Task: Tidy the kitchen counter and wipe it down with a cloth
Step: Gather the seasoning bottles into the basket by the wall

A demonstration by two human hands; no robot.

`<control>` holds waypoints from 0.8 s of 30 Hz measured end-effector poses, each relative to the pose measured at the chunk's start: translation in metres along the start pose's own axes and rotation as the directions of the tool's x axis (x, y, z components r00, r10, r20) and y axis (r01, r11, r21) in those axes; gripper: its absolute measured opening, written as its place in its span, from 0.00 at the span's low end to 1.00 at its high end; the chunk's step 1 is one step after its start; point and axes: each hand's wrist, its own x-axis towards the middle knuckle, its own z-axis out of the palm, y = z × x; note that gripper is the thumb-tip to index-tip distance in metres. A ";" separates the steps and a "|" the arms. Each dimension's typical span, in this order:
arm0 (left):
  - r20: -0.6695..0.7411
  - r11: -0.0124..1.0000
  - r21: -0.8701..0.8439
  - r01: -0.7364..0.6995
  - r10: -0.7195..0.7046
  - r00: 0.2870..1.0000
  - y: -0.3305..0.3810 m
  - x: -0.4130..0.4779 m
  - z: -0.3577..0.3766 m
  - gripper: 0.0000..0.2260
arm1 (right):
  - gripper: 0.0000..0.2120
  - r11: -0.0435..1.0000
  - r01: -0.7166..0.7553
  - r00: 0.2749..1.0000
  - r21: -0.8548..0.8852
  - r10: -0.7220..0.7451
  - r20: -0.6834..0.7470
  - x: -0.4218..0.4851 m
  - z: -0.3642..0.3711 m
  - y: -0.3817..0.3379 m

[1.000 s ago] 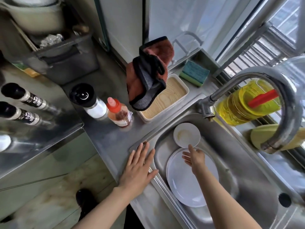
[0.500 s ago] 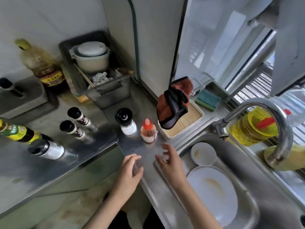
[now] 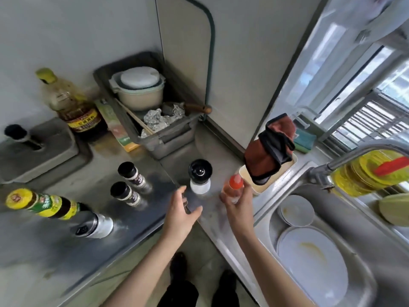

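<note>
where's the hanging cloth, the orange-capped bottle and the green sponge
hanging cloth (image 3: pixel 269 154), head view, on its red-brown front fold
orange-capped bottle (image 3: pixel 236 181), head view, on the orange cap
green sponge (image 3: pixel 305 140), head view, on its teal top face

Steel counter (image 3: pixel 106 220) wraps the corner in front of me. At 12: grey tub (image 3: pixel 155 138), black-capped grinder (image 3: pixel 200 176) nearer. At 11: two black-lid spice jars (image 3: pixel 130 185) side by side. At 10: oil bottle (image 3: pixel 70 107) by the wall, grey block (image 3: pixel 39 149) beside it. At 9: yellow-capped sauce bottle (image 3: pixel 42 203), steel shaker (image 3: pixel 93 224) just beside it. At 1: red-capped bottle (image 3: pixel 234 185), wood-lined tray (image 3: pixel 278 176) behind it. At 3: sink (image 3: pixel 345 220) set into the counter.
</note>
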 end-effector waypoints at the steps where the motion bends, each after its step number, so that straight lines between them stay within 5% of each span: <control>1: 0.012 1.000 -0.016 0.009 -0.009 1.000 0.002 0.014 0.002 0.30 | 0.24 1.000 -0.006 1.000 -0.003 0.006 -0.021 0.001 0.001 0.001; 12: 0.080 0.998 -0.057 0.014 -0.009 0.997 -0.010 0.081 0.022 0.26 | 0.23 0.999 -0.034 0.998 -0.041 0.032 -0.053 -0.007 0.003 0.000; 24: -0.067 0.975 -0.202 -0.091 0.079 0.995 -0.019 -0.008 -0.035 0.23 | 0.27 0.992 0.081 0.996 -0.100 -0.079 0.028 -0.043 -0.013 -0.013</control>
